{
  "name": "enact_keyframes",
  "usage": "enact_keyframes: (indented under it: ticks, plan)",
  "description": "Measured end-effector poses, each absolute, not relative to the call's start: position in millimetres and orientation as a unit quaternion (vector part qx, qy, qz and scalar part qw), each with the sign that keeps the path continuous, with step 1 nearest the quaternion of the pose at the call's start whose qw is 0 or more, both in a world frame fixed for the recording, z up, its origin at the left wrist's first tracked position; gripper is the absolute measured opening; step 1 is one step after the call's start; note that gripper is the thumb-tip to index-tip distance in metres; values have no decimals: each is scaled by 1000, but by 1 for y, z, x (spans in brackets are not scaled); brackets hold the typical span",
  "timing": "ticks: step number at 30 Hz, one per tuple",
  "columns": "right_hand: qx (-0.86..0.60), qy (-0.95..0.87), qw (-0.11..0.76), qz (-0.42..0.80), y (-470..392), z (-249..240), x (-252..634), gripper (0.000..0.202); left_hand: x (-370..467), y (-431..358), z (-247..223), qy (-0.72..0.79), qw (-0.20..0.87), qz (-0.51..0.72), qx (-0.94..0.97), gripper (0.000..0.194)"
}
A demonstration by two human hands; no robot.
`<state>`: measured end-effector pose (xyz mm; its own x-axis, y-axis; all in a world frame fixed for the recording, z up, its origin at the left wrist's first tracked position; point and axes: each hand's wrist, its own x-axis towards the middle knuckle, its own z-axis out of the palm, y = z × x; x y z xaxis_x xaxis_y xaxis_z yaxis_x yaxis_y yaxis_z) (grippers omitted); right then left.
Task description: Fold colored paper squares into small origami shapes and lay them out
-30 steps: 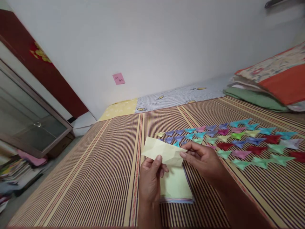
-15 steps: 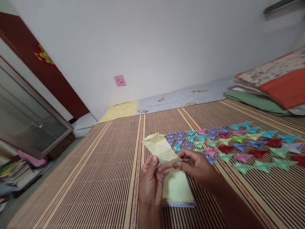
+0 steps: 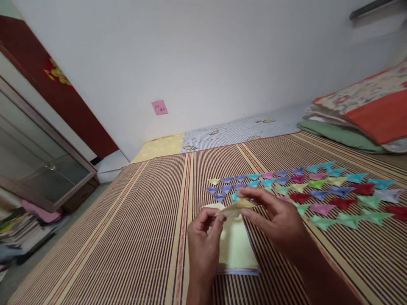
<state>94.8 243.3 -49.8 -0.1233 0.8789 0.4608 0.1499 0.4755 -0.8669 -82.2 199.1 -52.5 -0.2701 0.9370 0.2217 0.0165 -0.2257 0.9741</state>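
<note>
Head view, both hands pinching yellow paper, paper stack beneath, folded shapes beside.

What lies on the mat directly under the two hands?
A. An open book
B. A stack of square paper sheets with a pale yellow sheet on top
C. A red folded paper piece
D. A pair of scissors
B: below the left hand and the right hand, which hold a folded yellow paper, a stack of sheets with a pale yellow top rests on the striped mat.
</note>
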Motion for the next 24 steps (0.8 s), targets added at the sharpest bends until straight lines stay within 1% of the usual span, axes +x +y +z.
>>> enact_keyframes:
  ticks: [1, 2, 3, 7, 8, 10, 12, 16, 18, 20, 22, 24]
  plan:
    - [-367, -679, 541, 335, 243, -49, 94, 16, -81, 199, -52, 492, 353, 623, 495, 9]
    - [-349, -684, 546, 335, 244, -48, 93, 10, -79, 199, -52, 482, 340, 632, 502, 5]
    - [-333, -684, 557, 335, 244, -48, 93, 11, -77, 199, -51, 471, 337, 649, 493, 8]
    - [-322, -668, 594, 312, 249, -54, 93, 16, -71, 199, -47, 427, 375, 746, 348, 52]
    - [-322, -669, 597, 304, 250, -56, 93, 18, -70, 199, -46, 413, 385, 763, 316, 59]
    - [-325, -676, 594, 291, 251, -59, 93, 20, -68, 199, -43, 384, 403, 784, 275, 64]
    - [-327, -686, 589, 276, 251, -60, 90, 21, -67, 200, -42, 355, 445, 779, 265, 61]
    - [-322, -715, 572, 241, 249, -59, 86, 22, -62, 202, -47, 350, 544, 710, 279, 46]
    - [-311, -737, 548, 245, 249, -58, 86, 24, -62, 203, -54, 383, 543, 692, 284, 36]
    - [-308, -742, 537, 258, 250, -57, 90, 27, -65, 204, -61, 417, 522, 681, 301, 32]
    - [-330, -716, 553, 270, 251, -56, 95, 26, -71, 204, -67, 436, 500, 672, 327, 30]
    - [-359, -676, 566, 305, 252, -57, 100, 20, -77, 204, -69, 445, 495, 654, 360, 29]
